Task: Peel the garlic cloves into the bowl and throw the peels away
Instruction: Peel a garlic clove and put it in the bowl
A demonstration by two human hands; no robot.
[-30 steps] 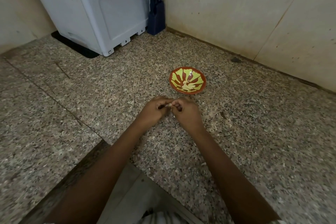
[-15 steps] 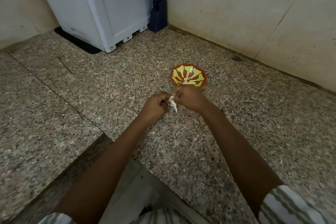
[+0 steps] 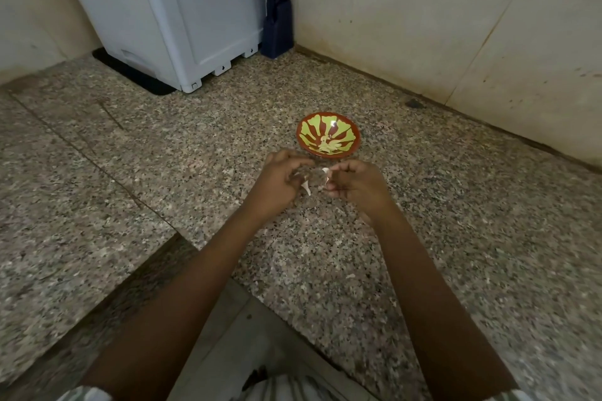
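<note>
A small red bowl (image 3: pixel 328 135) with a yellow-green leaf pattern stands on the granite counter (image 3: pixel 195 153), holding several pale garlic cloves (image 3: pixel 327 146). Just in front of it, my left hand (image 3: pixel 280 182) and my right hand (image 3: pixel 354 184) are a short gap apart above the counter. The left hand's curled fingers hold a white strip of garlic peel (image 3: pixel 307 188) that hangs down. The right hand pinches a small white garlic piece (image 3: pixel 325 172) between thumb and fingertips. Whether it is clove or peel is hard to tell.
A white appliance (image 3: pixel 169 13) on a black mat sits at the back left. A dark blue knife block (image 3: pixel 277 10) stands in the corner beside it. Beige walls close the back and right. A few peel scraps (image 3: pixel 350 276) lie near my right forearm.
My hands, which were pressed together on the garlic, have pulled apart sideways. A strip of peel now hangs from the left hand while the right keeps a white piece.
</note>
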